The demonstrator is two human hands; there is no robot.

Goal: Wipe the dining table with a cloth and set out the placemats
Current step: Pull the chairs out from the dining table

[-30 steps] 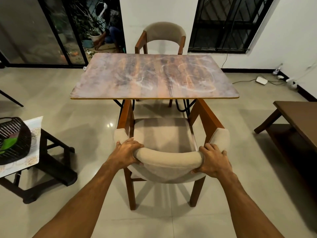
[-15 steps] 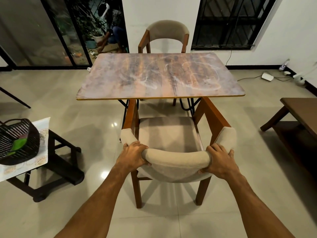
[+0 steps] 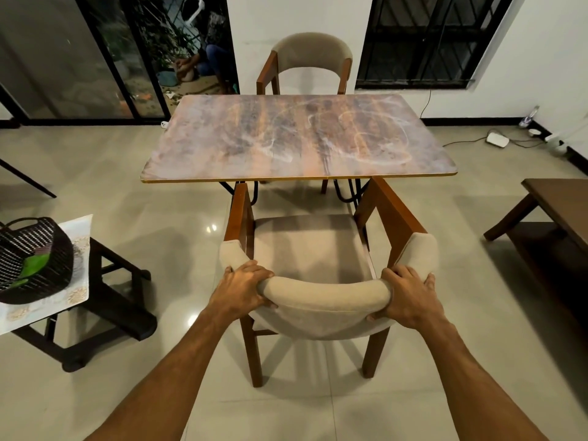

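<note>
Now, left hand (image 3: 243, 289): I see it wrapped round the left end of the padded backrest, fingers curled over the top, thumb on the rear face.
Right hand (image 3: 410, 297): it grips the right end of the same backrest, fingers spread over the top curve, thumb pressed on the rear face.
Near chair (image 3: 324, 294): wooden frame, beige padded seat and curved backrest; it stands on the floor facing the dining bench, its front legs at the bench's near edge, most of the seat out in the open.
Dining bench (image 3: 299, 138): straight ahead of me, just beyond the near chair; a rectangular top with rounded corners, mottled brown and grey, with pale swirling smears that are thickest on its right half.
Far chair (image 3: 313, 50): same make, at the opposite side of the dining bench, its back to the white wall.
Basket (image 3: 35, 246): dark woven, with a handle, on a dark side stand (image 3: 108, 300) at my left, well apart from the dining bench.
Bright green thing (image 3: 36, 264): lies inside the basket; I cannot tell whether it is the cloth.
Pale sheet (image 3: 78, 281): gold-printed, under the basket and overhanging the stand; I cannot tell whether it is a placemat.
Low wooden bench (image 3: 560, 202): at my right edge, apart from the dining bench.
Floor (image 3: 127, 160): glossy beige tiles; a white box (image 3: 497, 141) with cables lies near the right wall.
Barred window (image 3: 429, 39): in the wall to the right of the far chair.
</note>
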